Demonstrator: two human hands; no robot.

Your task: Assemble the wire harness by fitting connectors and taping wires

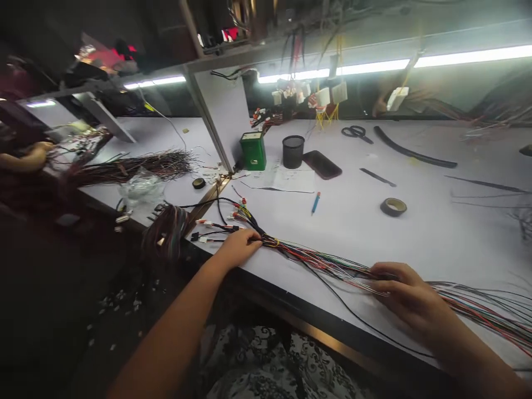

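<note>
A long bundle of thin coloured wires (316, 257), a wire harness, lies along the front of the white table and runs off to the right. My left hand (239, 247) is closed on it near a yellow tie, thumb and finger pinching the wires. Small white, black and red connectors (204, 223) fan out just past that hand on the left. Farther right, my right hand (409, 296) wraps its fingers round the loose wires, palm partly hidden. One black cable (332, 291) sags away from the bundle toward the table's front edge.
Behind the harness are a blue pen (316, 203), a tape roll (393, 207), a phone (322, 164), a black mesh cup (293, 152), a green box (253, 151) and scissors (357, 133). Wire bundles (133, 167) lie left of the metal post (208, 119). Another person's arm (25, 159) shows far left.
</note>
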